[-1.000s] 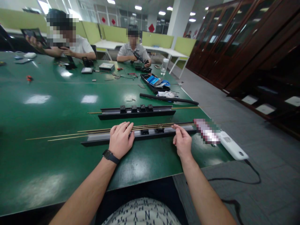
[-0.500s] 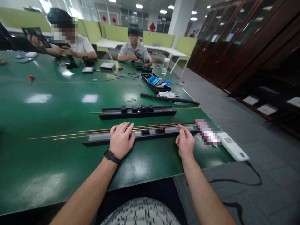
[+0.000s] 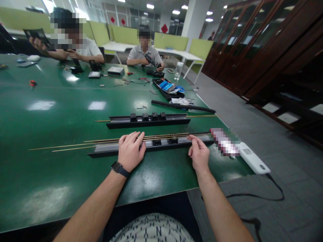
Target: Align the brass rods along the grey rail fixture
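My left hand, with a dark watch on its wrist, bends over the near black rail, fingers across the far side and thumb on the near side. Thin brass rods run lengthwise along this rail, passing under that hand and sticking out to the left. Between my hands, two small black blocks sit in the channel. Thumb and forefinger of my right hand pinch one rod near its right end; the other fingers are curled in. What lies beneath my left palm is hidden.
Beyond lies a second black rail with several blocks and brass rods. Behind it are a black strip, gloves and an open tool case. A phone and white device border the right edge. Two people work across the table.
The rod pinched by my right hand has slid left, its left end now reaching farther out. My right hand has shifted slightly left. My left hand stays in place.
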The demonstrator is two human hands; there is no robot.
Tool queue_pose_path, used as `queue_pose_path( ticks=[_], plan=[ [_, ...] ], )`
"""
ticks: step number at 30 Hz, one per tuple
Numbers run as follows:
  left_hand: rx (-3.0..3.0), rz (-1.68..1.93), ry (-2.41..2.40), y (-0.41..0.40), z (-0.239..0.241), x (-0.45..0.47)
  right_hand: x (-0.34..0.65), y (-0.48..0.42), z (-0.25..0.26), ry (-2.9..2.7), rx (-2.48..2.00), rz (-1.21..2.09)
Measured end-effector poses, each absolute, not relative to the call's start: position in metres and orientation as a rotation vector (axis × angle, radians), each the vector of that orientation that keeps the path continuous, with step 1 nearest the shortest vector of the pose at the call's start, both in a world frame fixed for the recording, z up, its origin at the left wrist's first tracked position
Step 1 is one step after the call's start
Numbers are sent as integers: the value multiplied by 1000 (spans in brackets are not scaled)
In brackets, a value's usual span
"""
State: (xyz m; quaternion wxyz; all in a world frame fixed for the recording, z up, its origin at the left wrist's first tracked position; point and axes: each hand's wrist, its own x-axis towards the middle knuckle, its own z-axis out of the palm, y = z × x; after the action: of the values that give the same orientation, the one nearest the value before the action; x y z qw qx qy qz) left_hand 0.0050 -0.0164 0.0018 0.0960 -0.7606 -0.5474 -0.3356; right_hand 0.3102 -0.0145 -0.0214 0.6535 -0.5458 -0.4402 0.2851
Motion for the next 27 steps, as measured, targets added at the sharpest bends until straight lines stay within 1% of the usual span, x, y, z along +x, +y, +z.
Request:
queue_pose_path(
  ticks=[11, 27],
  plan=[
    [-2272, -993, -1634, -16, 3, 5, 303, -21, -14, -1187, -1215, 814],
    [-2272, -1001, -1628, -17, 3, 5, 304, -20, -13, -1114, -1227, 784]
  ],
)
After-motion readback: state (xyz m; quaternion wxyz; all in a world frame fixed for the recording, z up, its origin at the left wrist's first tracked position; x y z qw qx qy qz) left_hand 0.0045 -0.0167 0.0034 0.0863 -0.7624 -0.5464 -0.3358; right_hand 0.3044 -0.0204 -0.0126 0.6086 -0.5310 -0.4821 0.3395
